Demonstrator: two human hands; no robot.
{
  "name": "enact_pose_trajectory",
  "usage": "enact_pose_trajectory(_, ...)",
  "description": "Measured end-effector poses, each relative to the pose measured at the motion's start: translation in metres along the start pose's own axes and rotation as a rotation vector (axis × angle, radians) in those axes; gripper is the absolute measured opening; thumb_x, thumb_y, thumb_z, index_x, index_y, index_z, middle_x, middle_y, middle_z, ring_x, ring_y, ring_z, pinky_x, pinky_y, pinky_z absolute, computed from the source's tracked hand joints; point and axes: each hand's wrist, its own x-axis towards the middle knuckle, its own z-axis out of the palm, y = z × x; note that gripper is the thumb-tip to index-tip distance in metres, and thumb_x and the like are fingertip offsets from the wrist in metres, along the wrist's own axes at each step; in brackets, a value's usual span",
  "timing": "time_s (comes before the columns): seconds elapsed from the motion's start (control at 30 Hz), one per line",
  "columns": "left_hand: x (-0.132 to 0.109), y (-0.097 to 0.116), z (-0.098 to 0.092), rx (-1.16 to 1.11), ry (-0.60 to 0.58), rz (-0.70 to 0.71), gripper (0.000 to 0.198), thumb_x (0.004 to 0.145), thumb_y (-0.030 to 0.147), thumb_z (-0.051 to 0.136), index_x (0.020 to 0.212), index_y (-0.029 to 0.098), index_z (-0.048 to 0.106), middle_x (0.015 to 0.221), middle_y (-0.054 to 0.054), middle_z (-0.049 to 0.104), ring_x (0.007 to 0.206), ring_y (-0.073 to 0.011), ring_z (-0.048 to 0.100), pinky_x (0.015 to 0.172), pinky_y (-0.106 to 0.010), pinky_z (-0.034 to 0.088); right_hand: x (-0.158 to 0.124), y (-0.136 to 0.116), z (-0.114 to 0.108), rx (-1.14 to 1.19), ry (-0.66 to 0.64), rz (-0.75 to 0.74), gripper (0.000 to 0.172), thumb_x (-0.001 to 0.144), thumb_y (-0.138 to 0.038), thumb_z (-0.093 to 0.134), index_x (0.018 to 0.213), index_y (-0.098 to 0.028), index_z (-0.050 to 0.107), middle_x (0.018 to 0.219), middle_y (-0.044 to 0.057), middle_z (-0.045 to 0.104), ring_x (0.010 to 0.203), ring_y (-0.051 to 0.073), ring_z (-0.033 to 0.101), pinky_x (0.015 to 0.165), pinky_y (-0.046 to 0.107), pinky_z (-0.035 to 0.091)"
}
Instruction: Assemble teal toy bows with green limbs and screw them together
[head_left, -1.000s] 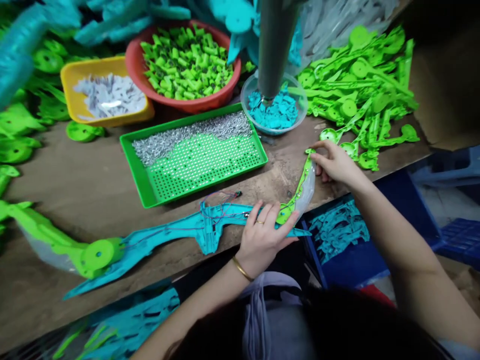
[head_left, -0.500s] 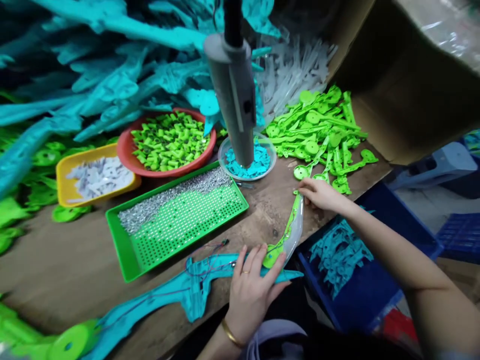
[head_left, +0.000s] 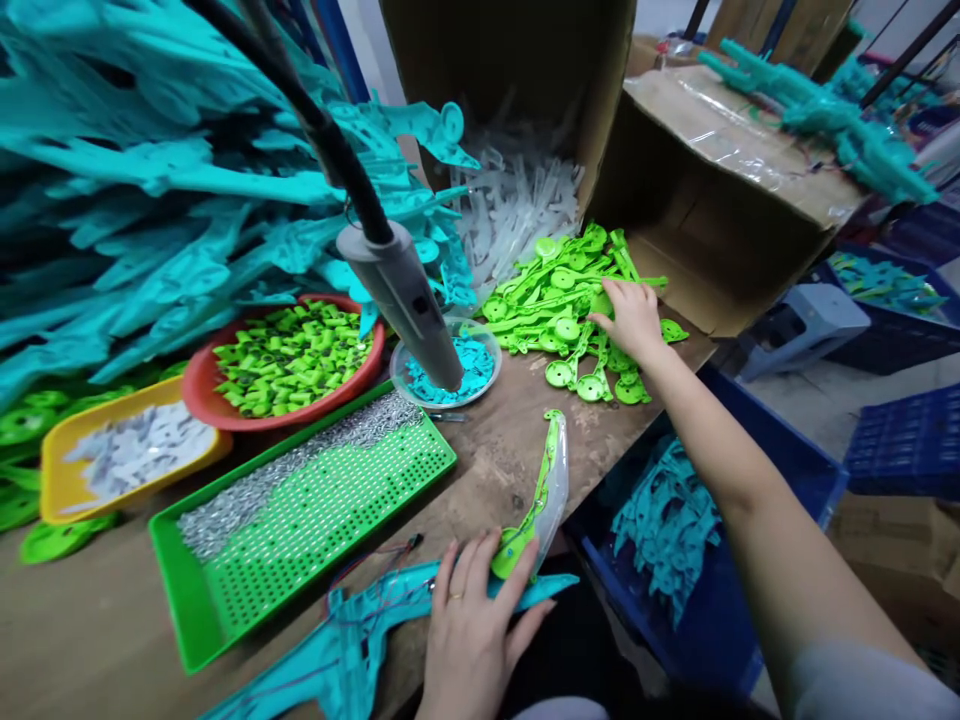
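Eyes on the curved green piece [head_left: 541,487] in the middle of the worktop [head_left: 487,450]. Its long axis runs away from the person: round end at the near edge, narrow tip pointing off towards the back and leaning a touch right. It is bright green along one side, with a clear, glossy strip bowing out along the right-hand side.

Under its round end lies the long teal part [head_left: 360,625]. This one runs crosswise along the near edge of the worktop, with its pointed tip aimed right and poking out past the edge above the blue crate [head_left: 780,430]. Thin wires trail across its middle.

The left hand [head_left: 472,625] lies flat on that teal part, fingers spread and straight, gripping nothing. The fingertips sit right at the green round end, the thumb stretched out along the teal tip, and there is a ring on one finger.

Out at full reach, the right hand [head_left: 634,318] is down on the pile of green parts [head_left: 559,290] at the back right of the worktop, fingers bent onto them. Whether it has closed on one cannot be told from here.

A grey hanging driver [head_left: 405,300] dangles over a clear bowl [head_left: 489,352] of teal bits. Just left of it sit a red bowl [head_left: 358,378] of small green pieces and a green tray [head_left: 169,590] of screws.
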Motion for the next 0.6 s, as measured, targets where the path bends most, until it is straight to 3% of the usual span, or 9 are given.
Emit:
enact_pose_trajectory(0.13,-0.001,-0.004,-0.001,0.061,-0.041,0.062,0.040,0.090,0.040,0.057,0.128,0.029,0.060,0.120,-0.011,0.059,0.111,-0.0270,0.055,0.103,-0.047,0.036,0.014,-0.005,-0.008,0.129,0.017,-0.176,0.070,0.087,-0.042,0.055,0.149,-0.019,0.032,0.156,0.010,0.031,0.143,0.030,0.026,0.117,0.049,0.022)
enact_pose_trajectory(0.2,-0.001,-0.005,0.000,0.078,-0.039,0.079,0.041,0.089,0.038,0.058,0.128,0.028,0.059,0.120,-0.012,0.058,0.111,-0.0276,0.055,0.103,-0.048,0.036,0.026,0.000,-0.010,0.231,0.035,-0.097,0.071,0.084,-0.042,0.057,0.148,-0.020,0.034,0.157,0.009,0.030,0.144,0.029,0.025,0.116,0.048,0.025)
enact_pose_trajectory(0.3,0.000,-0.005,0.000,0.103,-0.044,0.115,0.044,0.086,0.037,0.063,0.129,0.026,0.059,0.120,-0.013,0.057,0.111,-0.0282,0.054,0.102,-0.048,0.036,0.045,0.024,-0.012,0.342,0.066,0.199,0.048,0.087,-0.030,0.051,0.131,-0.012,0.054,0.138,0.017,0.053,0.129,0.029,0.046,0.110,0.046,0.034)
enact_pose_trajectory(0.37,0.000,-0.005,-0.001,0.116,-0.041,0.122,0.046,0.084,0.036,0.066,0.128,0.026,0.059,0.120,-0.013,0.056,0.111,-0.0286,0.054,0.101,-0.047,0.036,0.054,0.044,-0.015,0.364,0.054,0.319,0.035,0.086,-0.021,0.047,0.114,-0.007,0.063,0.121,0.021,0.063,0.116,0.030,0.056,0.104,0.045,0.039)
enact_pose_trajectory(0.5,0.000,-0.005,-0.001,0.121,-0.033,0.121,0.045,0.084,0.037,0.065,0.128,0.026,0.059,0.120,-0.013,0.056,0.110,-0.0287,0.053,0.100,-0.047,0.037,0.051,0.074,-0.024,0.417,0.013,0.404,0.026,0.085,-0.017,0.046,0.100,-0.008,0.064,0.100,0.018,0.069,0.093,0.024,0.065,0.089,0.038,0.049)
enact_pose_trajectory(0.6,0.000,-0.003,-0.001,0.090,-0.037,0.092,0.041,0.088,0.037,0.060,0.127,0.027,0.060,0.119,-0.013,0.057,0.110,-0.0278,0.054,0.101,-0.048,0.038,0.035,0.080,-0.029,0.481,-0.109,0.429,0.015,0.083,-0.018,0.051,0.090,-0.011,0.062,0.078,0.009,0.069,0.068,0.017,0.064,0.069,0.030,0.051)
